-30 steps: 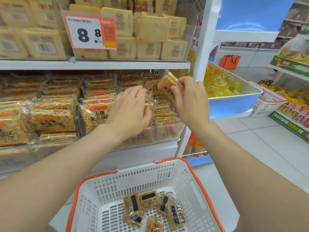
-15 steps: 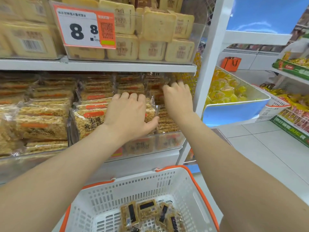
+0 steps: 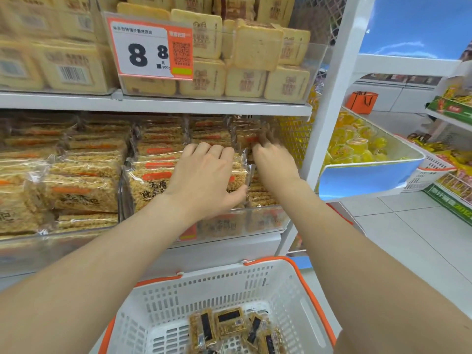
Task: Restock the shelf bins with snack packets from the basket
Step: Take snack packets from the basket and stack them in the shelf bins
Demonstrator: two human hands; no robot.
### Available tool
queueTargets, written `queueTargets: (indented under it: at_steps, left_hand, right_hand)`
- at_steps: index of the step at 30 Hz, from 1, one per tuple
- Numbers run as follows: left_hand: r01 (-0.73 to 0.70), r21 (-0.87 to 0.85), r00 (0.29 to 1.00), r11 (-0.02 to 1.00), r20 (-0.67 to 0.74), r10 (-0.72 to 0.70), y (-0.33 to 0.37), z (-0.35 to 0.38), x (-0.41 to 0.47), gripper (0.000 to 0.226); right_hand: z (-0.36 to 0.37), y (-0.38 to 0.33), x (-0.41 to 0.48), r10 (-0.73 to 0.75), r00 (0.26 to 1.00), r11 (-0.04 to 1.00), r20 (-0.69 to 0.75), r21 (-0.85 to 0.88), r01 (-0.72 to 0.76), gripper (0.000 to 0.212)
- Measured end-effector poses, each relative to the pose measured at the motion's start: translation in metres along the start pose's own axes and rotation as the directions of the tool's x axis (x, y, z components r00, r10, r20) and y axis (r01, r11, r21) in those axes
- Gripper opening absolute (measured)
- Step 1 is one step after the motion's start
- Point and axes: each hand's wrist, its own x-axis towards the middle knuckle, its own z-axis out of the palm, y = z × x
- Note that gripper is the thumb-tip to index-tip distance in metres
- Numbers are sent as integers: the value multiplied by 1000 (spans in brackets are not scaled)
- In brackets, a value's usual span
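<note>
Both of your hands are reaching into the clear shelf bin (image 3: 255, 221). Your left hand (image 3: 204, 175) is lying flat with its fingers fairly straight, pressing on one large packet (image 3: 150, 187) of golden puffed grain with an orange label. Your right hand (image 3: 274, 164) is stretching into the bin's right end, and its fingers (image 3: 267, 139) are blurring, so I cannot tell whether it is holding anything. At least four small snack packets (image 3: 229, 321), golden with black labels, are lying in the white, orange-rimmed basket (image 3: 178, 297) below your arms.
</note>
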Motion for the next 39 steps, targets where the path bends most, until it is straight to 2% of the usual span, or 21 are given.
queueTargets:
  at_steps: [2, 5, 9, 12, 13, 14, 16, 18, 19, 21, 22, 25, 27, 29, 31, 34, 36, 37, 39]
  left_hand:
    - [-10, -17, 1000, 1000, -28, 10, 1, -2, -2, 77]
    - [-39, -93, 993, 995, -111, 29, 5, -6, -9, 69]
    - [-135, -133, 950, 982, -301, 89, 10, -17, -24, 50]
    - [-229, -140, 878, 963, -457, 142, 23, -21, -40, 17]
    - [-279, -153, 865, 948, -469, 179, 28, -18, -47, 10]
    - [-342, -164, 860, 925, -451, 238, 34, -11, -53, 12]
    - [-488, -172, 848, 856, -326, 418, 43, 13, -67, 22]
    - [-589, -190, 806, 786, -64, 588, 51, 36, -79, 28]
    - [-602, -199, 773, 773, 97, 627, 56, 45, -84, 30]
    - [-607, -188, 679, 772, 383, 626, 65, 61, -93, 34]
    - [-600, -190, 631, 777, 484, 606, 68, 69, -97, 35]
    - [-542, -192, 539, 818, 667, 515, 74, 97, -110, 35]
    - [-507, -170, 453, 845, 782, 429, 74, 115, -119, 31]
    - [-461, -146, 370, 875, 865, 339, 74, 134, -128, 24]
    - [-397, -138, 321, 907, 905, 278, 76, 157, -137, 21]
    - [-239, -182, 311, 954, 917, 252, 84, 198, -157, 24]
    - [-145, -218, 300, 965, 920, 253, 92, 219, -172, 7]
    - [-85, -231, 305, 969, 920, 246, 96, 232, -180, 24]
    - [0, -253, 258, 967, 935, 245, 105, 247, -199, 70]
  right_hand:
    - [-4, 2, -5, -49, 993, 999, 110, -9, 50, 58]
    - [-14, 2, -16, -47, 991, 996, 126, 81, 37, 50]
    - [-31, -1, -38, -9, 1000, 982, -25, 187, 14, 41]
    - [-47, -1, -66, 35, 983, 980, -178, 199, 1, 31]
    - [-52, -3, -77, 62, 978, 969, -202, 248, -11, 26]
    - [-59, -5, -88, 86, 974, 949, -208, 316, -17, 22]
    - [-71, -13, -110, 72, 984, 910, -164, 415, 2, 22]
    - [-77, -23, -129, -20, 999, 908, -27, 417, 30, 24]
    - [-78, -28, -138, -74, 995, 912, 72, 407, 39, 21]
    - [-72, -36, -152, -178, 948, 924, 264, 376, 69, 14]
    - [-67, -39, -158, -222, 916, 930, 334, 355, 96, 17]
    - [-42, -46, -175, -295, 829, 943, 474, 285, 173, 29]
    - [-28, -49, -181, -306, 788, 948, 534, 249, 200, 30]
    - [-19, -50, -183, -317, 737, 948, 597, 233, 219, 28]
    - [-12, -51, -181, -320, 694, 947, 645, 219, 233, 23]
    - [0, -51, -176, -325, 644, 946, 693, 224, 236, 23]
    - [8, -51, -171, -333, 613, 943, 716, 234, 238, 25]
    - [11, -51, -168, -337, 600, 941, 726, 241, 237, 26]
    - [17, -53, -163, -344, 572, 939, 745, 258, 229, 29]
